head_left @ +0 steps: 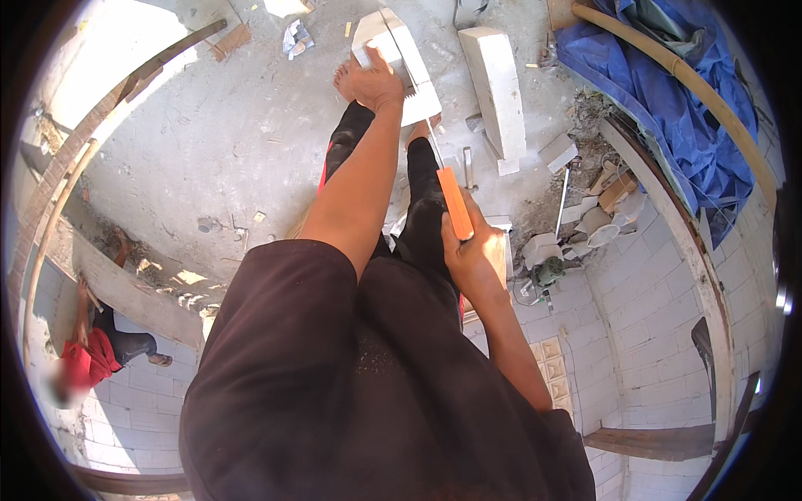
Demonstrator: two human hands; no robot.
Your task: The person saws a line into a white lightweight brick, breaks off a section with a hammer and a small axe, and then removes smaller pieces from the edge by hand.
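A white lightweight concrete block (386,42) lies at my feet, with a straight line running along it. My left hand (376,83) is pressed on its left side, fingers gripping the edge. My right hand (478,255) is closed round the orange handle (454,203) of a handsaw, nearer to my body. The thin saw blade (435,144) runs from the handle up to the block's near end. Some of its teeth show beside my left wrist; how deep the blade sits in the block I cannot tell.
Right of the block lies a long white block (494,92), with a hammer (468,167) near it. Rubble (597,219) and a crumpled blue tarp (660,100) under a bamboo pole (668,58) are at the right. A person in red (96,355) is at the far left.
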